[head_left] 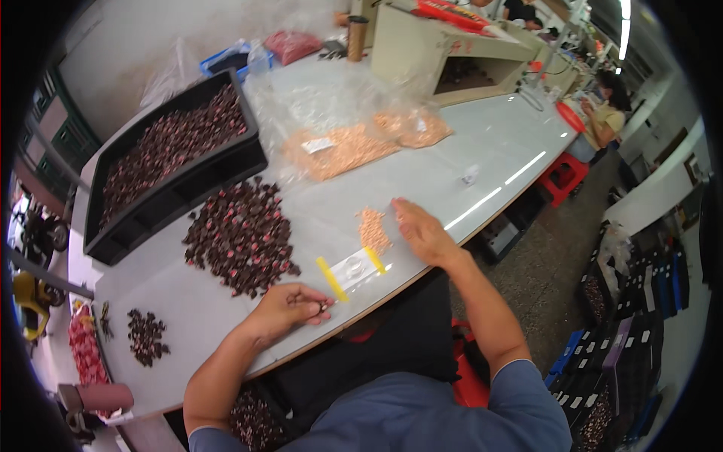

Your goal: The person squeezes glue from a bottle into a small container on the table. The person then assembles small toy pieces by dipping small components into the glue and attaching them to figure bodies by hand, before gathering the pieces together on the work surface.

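My left hand is closed near the table's front edge. Its fingertips pinch a small dark piece with a pinkish spot. To its upper left spreads a large heap of dark brown and pink small parts. My right hand rests on its side with fingers stretched out, beside a little pile of peach-coloured small pieces. Between the hands, a white strip is fixed to the table with yellow tape at both ends; a small clear round item sits on it.
A black crate full of dark parts stands far left. Clear bags of peach pieces lie behind the hands. A smaller dark pile is at left. A beige machine housing stands at the back; a co-worker sits far right.
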{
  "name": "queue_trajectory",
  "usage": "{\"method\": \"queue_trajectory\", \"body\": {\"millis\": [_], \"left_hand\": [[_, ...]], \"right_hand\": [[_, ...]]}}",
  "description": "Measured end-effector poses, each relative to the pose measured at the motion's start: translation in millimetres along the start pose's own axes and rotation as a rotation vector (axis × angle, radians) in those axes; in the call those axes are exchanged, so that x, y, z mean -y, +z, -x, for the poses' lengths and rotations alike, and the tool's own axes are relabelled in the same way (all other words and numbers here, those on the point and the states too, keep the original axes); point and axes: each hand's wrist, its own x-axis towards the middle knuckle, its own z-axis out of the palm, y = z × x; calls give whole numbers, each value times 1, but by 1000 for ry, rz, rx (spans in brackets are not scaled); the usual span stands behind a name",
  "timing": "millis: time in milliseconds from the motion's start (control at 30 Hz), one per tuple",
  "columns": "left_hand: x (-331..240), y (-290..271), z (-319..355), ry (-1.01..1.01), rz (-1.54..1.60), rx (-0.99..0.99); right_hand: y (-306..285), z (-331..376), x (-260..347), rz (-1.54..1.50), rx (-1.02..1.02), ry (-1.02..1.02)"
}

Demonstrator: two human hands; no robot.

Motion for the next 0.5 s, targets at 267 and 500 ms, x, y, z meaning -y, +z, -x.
{"method": "queue_trajectory", "body": {"millis": [267,500], "left_hand": [[8,-8,-1,-13,31,56],[10,-7,1,15,38,49]], "right_hand": [[-7,-14,3,-455,-77,-8],[26,-47,42,-659,62,100]]}}
